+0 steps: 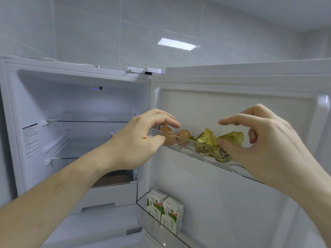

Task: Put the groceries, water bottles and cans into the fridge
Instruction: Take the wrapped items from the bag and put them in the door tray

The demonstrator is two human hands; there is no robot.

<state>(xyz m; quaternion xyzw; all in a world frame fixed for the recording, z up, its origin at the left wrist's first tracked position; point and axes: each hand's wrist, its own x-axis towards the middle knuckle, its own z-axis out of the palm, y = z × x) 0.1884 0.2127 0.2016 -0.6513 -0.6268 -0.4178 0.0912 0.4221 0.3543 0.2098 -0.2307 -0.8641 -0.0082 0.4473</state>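
Note:
The fridge door's upper clear shelf (200,154) holds three brown eggs (184,136) at its left end and a crumpled gold foil packet (207,139) to their right. My left hand (138,140) hovers at the eggs, fingers spread above them, thumb in front of the shelf rim, holding nothing. Over the packet, my right hand (268,145) has its fingers apart, and its thumb rests against the foil's front; no grip is closed on it.
Two green-and-white drink cartons (171,214) stand in the lower door bin (142,208). Inside the fridge at left are glass shelves (86,121), a small carton partly hidden behind my left hand, and a white drawer (111,192) below.

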